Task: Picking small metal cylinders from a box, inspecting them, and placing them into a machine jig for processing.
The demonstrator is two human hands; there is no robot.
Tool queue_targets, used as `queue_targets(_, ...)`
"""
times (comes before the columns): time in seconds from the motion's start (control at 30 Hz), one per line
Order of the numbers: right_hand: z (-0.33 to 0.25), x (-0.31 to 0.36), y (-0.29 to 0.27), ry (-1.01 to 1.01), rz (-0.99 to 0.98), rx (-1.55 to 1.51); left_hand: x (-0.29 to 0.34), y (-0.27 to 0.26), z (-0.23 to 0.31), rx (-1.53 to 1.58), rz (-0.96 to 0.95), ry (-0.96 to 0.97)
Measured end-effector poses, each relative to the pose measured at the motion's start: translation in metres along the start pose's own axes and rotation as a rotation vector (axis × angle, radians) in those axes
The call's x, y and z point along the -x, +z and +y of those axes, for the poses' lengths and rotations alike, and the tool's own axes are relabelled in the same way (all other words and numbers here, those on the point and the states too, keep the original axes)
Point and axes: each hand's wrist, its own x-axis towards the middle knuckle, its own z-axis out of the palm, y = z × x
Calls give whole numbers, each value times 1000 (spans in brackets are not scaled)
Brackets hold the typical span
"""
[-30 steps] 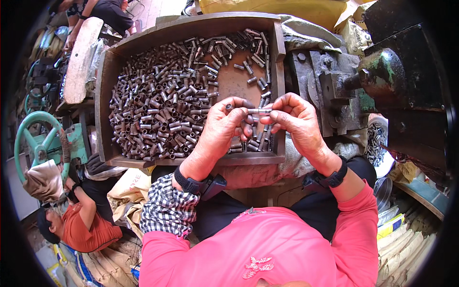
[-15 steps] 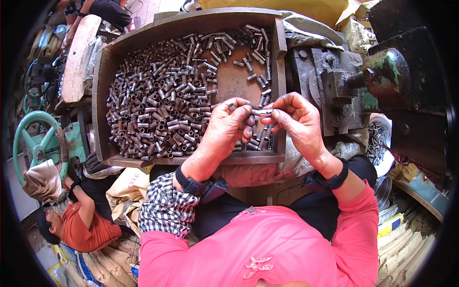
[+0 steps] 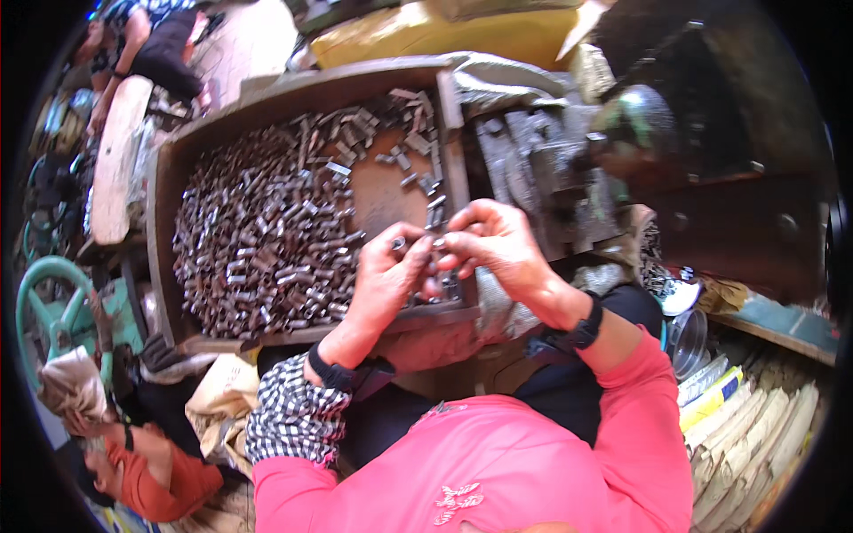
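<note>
Both hands meet above the right front part of a wooden tray (image 3: 455, 160) full of small metal tubes (image 3: 258, 240). My left hand (image 3: 384, 275) is closed, with one short metal tube (image 3: 398, 242) poking out between thumb and forefinger. My right hand (image 3: 506, 258) pinches a small shiny metal piece (image 3: 439, 242) right beside the left fingertips. Fingers cover most of that piece, and blur hides its exact shape. Loose tubes lie along the tray's right wall, just beyond the hands.
A dark machine (image 3: 551, 178) stands close on the right. Past it, a white container (image 3: 680, 296) sits near more metal parts. At left are a green handwheel (image 3: 58, 306) and a person in an orange top (image 3: 164, 480). Another person sits at the far left.
The whole view has swung, so tray and machine appear farther left and lower. Both hands stay together; the piece between the fingertips now shows less.
</note>
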Motion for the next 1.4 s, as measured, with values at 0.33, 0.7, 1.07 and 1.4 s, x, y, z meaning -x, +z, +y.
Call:
queue_targets(0.33,-28,37,-7,-2,-32,244,2,14,10,294,-139,-109)
queue_targets(0.7,-138,247,-116,-1368,1339,648,-27,65,34,110,-102,-17)
queue_targets(1.07,-125,208,-186,-1029,1141,467,-98,76,24,2,74,78)
queue_targets(1.4,-237,233,-154,-859,1029,914,-103,76,19,77,-65,-33)
